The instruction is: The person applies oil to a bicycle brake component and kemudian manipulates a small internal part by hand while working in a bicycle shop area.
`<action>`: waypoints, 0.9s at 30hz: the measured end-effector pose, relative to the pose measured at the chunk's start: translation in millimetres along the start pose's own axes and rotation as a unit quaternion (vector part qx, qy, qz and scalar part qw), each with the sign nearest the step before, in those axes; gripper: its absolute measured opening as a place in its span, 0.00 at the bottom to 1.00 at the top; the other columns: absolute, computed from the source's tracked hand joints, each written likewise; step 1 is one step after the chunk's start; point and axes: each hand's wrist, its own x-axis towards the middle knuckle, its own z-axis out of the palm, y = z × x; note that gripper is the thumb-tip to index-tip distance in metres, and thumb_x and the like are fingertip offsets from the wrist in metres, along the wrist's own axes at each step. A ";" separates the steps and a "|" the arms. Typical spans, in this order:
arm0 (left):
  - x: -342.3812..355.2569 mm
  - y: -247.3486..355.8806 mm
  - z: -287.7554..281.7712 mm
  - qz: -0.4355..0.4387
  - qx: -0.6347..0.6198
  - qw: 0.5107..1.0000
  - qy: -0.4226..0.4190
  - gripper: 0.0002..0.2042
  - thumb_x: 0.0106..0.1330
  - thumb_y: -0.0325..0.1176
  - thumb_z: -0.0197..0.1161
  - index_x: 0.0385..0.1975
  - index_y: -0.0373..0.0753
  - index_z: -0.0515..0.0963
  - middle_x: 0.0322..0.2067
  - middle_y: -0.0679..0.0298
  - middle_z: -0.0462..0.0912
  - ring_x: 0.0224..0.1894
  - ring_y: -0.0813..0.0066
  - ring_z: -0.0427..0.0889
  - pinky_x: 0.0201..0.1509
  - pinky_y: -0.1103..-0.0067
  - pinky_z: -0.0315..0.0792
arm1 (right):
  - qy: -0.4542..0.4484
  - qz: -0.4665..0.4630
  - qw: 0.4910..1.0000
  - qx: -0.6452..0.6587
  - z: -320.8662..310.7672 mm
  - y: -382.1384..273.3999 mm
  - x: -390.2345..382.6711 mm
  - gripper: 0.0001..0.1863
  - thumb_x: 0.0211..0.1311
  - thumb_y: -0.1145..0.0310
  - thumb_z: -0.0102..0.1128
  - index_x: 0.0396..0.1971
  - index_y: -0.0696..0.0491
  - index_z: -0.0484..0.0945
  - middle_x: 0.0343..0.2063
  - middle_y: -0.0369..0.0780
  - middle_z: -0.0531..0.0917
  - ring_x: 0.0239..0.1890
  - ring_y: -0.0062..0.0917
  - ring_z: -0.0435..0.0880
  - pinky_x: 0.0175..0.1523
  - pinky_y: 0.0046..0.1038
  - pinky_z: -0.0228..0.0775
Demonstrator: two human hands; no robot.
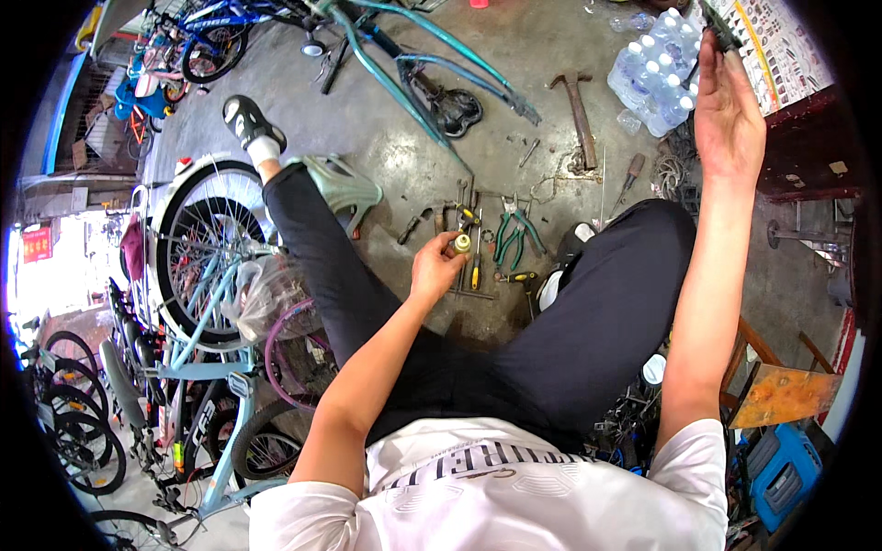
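Round yellowish piece (pixel 462 244), at mid-frame, pinched in the left hand (pixel 436 266). I see pliers (pixel 524 224) on the floor (pixel 528 55) just right of it, a hammer (pixel 579 119) farther up. At upper right, the right hand (pixel 730 119) is at a dark object (pixel 722 33); I cannot tell whether it grips.

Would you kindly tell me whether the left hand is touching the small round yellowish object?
Touching: the head view shows the left hand with its fingertips against the left side of the small round yellowish object.
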 end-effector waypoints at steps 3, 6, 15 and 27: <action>27.1 -1.4 2.4 0.017 -0.009 1.000 0.018 0.21 0.57 0.30 0.74 0.52 0.39 0.82 0.26 0.70 0.79 0.28 0.80 0.76 0.37 0.79 0.74 | 0.002 0.013 0.995 -0.097 -29.7 -7.2 -7.4 0.22 0.69 0.82 0.56 0.61 0.68 0.68 0.57 0.52 0.78 0.61 0.37 0.80 0.68 0.35 0.74; 59.6 21.7 24.4 0.015 0.003 1.000 0.009 0.20 0.59 0.30 0.73 0.53 0.39 0.82 0.27 0.70 0.80 0.28 0.81 0.76 0.38 0.79 0.74 | 0.062 0.019 0.976 -0.207 -72.9 -27.8 -23.7 0.28 0.69 0.80 0.56 0.67 0.67 0.61 0.59 0.51 0.77 0.62 0.36 0.79 0.69 0.33 0.71; 186.8 -11.3 109.3 0.052 0.059 0.996 0.043 0.19 0.60 0.34 0.73 0.52 0.42 0.82 0.28 0.62 0.86 0.30 0.73 0.83 0.40 0.72 0.77 | 0.223 0.086 0.936 -0.259 -165.2 15.1 -123.6 0.41 0.64 0.79 0.62 0.75 0.62 0.52 0.63 0.49 0.70 0.55 0.33 0.82 0.58 0.28 0.79; 267.4 -23.6 161.6 0.085 0.091 0.991 0.055 0.23 0.58 0.38 0.75 0.53 0.43 0.81 0.30 0.61 0.86 0.33 0.67 0.84 0.43 0.71 0.77 | 0.324 0.136 0.926 -0.135 -210.0 124.9 -228.2 0.46 0.59 0.81 0.65 0.76 0.56 0.52 0.61 0.43 0.68 0.50 0.37 0.85 0.55 0.33 0.81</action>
